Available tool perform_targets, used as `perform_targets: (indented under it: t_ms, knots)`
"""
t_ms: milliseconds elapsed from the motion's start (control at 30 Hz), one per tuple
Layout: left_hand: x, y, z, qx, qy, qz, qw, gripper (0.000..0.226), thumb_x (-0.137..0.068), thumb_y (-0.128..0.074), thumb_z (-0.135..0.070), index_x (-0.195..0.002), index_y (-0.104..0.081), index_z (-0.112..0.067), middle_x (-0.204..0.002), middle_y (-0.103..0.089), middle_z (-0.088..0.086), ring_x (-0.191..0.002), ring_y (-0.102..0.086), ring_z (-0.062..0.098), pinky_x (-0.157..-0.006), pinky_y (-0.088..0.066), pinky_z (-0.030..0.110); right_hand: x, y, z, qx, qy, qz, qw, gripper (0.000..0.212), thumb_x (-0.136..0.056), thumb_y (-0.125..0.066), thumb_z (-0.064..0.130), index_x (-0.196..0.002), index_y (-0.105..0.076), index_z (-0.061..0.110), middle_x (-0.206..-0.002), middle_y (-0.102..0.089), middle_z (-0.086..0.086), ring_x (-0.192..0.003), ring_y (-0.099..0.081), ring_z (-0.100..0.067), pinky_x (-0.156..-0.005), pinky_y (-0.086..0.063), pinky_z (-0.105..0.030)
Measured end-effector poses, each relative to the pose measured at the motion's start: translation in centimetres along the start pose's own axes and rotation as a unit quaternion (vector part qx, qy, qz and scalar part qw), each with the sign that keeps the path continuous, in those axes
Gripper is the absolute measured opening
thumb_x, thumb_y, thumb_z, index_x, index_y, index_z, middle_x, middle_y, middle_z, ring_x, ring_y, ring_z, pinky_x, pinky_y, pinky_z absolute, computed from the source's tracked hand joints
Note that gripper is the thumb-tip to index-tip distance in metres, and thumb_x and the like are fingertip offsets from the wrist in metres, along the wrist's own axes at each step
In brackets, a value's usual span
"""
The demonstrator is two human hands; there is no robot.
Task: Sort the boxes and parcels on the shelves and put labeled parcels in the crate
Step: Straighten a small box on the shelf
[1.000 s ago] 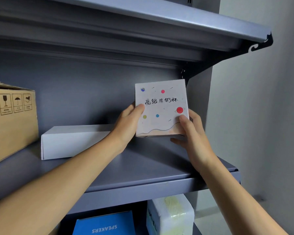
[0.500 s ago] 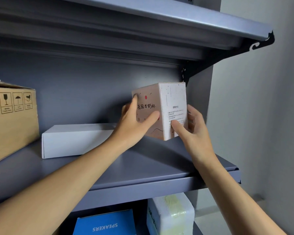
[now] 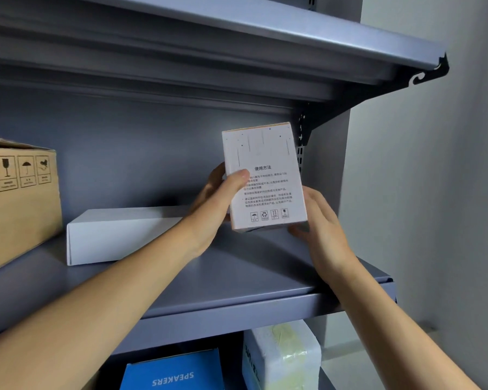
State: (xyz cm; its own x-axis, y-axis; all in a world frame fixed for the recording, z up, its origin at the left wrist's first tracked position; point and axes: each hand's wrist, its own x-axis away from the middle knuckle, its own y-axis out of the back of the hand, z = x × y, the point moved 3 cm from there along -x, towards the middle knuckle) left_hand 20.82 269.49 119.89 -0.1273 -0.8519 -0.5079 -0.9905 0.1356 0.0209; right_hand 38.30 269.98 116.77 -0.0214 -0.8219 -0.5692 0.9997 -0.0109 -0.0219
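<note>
Our left grip (image 3: 214, 201) curls round the small box (image 3: 265, 175), thumb on its printed face, fingers behind. Our right grip (image 3: 321, 229) cups its lower right corner. The box hangs upright between both grips, above the shelf (image 3: 237, 280); a flat white box (image 3: 119, 235) lies left of them.

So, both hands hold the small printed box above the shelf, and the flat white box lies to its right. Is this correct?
Not quite. In the head view the flat white box lies to the left of the small printed box. The left hand and the right hand do hold it above the shelf.
</note>
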Motion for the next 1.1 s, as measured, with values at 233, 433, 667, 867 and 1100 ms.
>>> perform_targets:
  t_ms: [233, 433, 667, 867, 1100]
  knots:
    - [-0.5, 0.5, 0.2, -0.091, -0.056, -0.096, 0.990, 0.028, -0.103, -0.042, -0.021, -0.120, -0.057, -0.038, -0.106, -0.069, -0.013, -0.100, -0.063, 0.009, -0.081, -0.050, 0.024, -0.5, 0.1, -0.8, -0.030, -0.011, -0.011, 0.999, 0.062, -0.091, -0.068, 0.037, -0.145, -0.037, 0.031, -0.123, -0.065, 0.018, -0.105, -0.068, -0.006, -0.092, -0.057, -0.042]
    - [-0.7, 0.7, 0.6, -0.216, -0.074, -0.107, 0.968, 0.050, -0.097, -0.047, -0.039, -0.146, -0.038, -0.039, -0.136, -0.055, -0.008, -0.121, -0.054, 0.012, -0.097, -0.044, 0.030, -0.7, 0.4, -1.0, 0.022, 0.007, -0.084, 0.996, 0.050, -0.086, -0.074, 0.031, -0.131, -0.051, 0.028, -0.115, -0.068, 0.019, -0.103, -0.066, -0.004, -0.095, -0.056, -0.041]
    - [-0.2, 0.3, 0.1, -0.142, -0.048, -0.034, 0.988, 0.034, -0.092, -0.062, -0.035, -0.125, -0.053, -0.040, -0.112, -0.066, -0.029, -0.101, -0.061, -0.013, -0.087, -0.046, 0.011, -0.3, 0.7, -0.4, 0.014, 0.045, -0.089, 0.995, 0.024, -0.099, -0.055, 0.023, -0.121, -0.061, 0.030, -0.111, -0.070, 0.017, -0.100, -0.064, 0.002, -0.084, -0.049, -0.021]
    - [-0.1, 0.7, 0.0, -0.027, 0.100, -0.052, 0.993, 0.033, -0.096, -0.045, -0.053, -0.105, -0.068, -0.033, -0.106, -0.075, 0.001, -0.096, -0.069, 0.021, -0.088, -0.057, 0.052, -0.2, 0.8, 0.2, -0.027, 0.043, -0.051, 0.997, 0.042, -0.108, -0.028, 0.034, -0.113, -0.070, 0.034, -0.110, -0.073, 0.014, -0.102, -0.065, 0.000, -0.078, -0.050, -0.018]
    - [-0.3, 1.0, 0.4, 0.049, 0.165, -0.012, 0.985, 0.041, -0.098, -0.036, -0.059, -0.112, -0.066, -0.034, -0.109, -0.075, -0.001, -0.098, -0.071, 0.024, -0.082, -0.056, 0.057, -0.2, 0.8, 0.0, -0.019, 0.058, -0.044, 0.997, 0.054, -0.100, -0.022, 0.050, -0.119, -0.070, 0.034, -0.121, -0.070, 0.010, -0.120, -0.059, -0.015, -0.084, -0.049, -0.029]
